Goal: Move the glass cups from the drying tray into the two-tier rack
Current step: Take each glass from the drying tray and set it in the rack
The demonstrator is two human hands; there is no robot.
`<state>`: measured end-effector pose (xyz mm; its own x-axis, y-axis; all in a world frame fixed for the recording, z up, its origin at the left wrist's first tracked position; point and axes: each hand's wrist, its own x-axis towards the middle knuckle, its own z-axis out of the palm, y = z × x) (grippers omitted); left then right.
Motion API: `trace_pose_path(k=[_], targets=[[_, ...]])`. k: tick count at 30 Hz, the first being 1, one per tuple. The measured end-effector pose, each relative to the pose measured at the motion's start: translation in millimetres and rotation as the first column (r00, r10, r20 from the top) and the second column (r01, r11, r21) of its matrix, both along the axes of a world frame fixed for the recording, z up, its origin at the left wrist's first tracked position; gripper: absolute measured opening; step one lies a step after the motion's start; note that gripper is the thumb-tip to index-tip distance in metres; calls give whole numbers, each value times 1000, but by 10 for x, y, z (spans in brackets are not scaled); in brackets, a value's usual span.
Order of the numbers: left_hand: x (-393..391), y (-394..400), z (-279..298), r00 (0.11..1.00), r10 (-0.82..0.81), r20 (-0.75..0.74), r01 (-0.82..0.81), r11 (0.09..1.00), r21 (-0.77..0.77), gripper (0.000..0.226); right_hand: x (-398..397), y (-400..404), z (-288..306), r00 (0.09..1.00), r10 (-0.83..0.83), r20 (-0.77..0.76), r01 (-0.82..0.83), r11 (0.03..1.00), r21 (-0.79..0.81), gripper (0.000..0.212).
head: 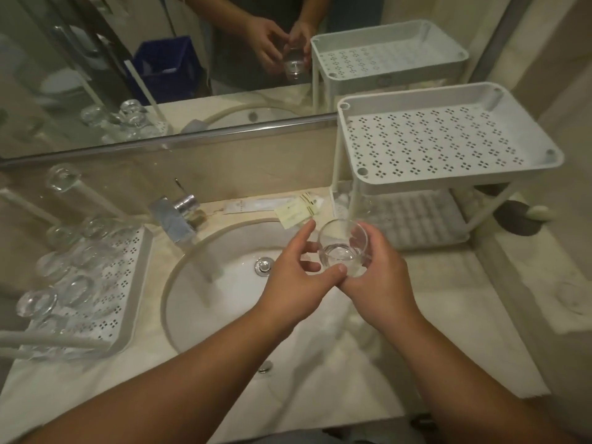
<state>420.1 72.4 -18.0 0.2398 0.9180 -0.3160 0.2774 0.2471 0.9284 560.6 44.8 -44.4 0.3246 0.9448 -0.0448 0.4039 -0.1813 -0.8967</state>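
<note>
The glass cup (pixel 343 248) is up in the air over the sink (pixel 224 293), close to the two-tier rack (pixel 448 139). It could slip and break if the grip gets loose. The right hand (pixel 378 277) reaches forward with its fingers wrapped around the cup. The left hand (pixel 298 267) is beside it, fingers apart, holding nothing. More cups wait in the drying tray (pixel 128 283).

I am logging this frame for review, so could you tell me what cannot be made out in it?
- Head view: cups on the drying tray blur together, so their count is unclear.
- Lower tier of the rack is partly hidden by the upper tier; its contents are unclear.
- Right hand covers the glass cup on its near side.
- Left hand: contact with the cup is uncertain.
</note>
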Motion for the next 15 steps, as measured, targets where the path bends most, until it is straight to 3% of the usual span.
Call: trace_pose_path(k=[6,15], targets=[[386,-36,-109,998,-31,45,36,993,-116,42,437,-33,-174,998,-52,24,52,998,-23,82],[889,35,-257,998,-60,15,62,976,-209,55,929,77,-393,993,-61,104,71,993,-92,84]])
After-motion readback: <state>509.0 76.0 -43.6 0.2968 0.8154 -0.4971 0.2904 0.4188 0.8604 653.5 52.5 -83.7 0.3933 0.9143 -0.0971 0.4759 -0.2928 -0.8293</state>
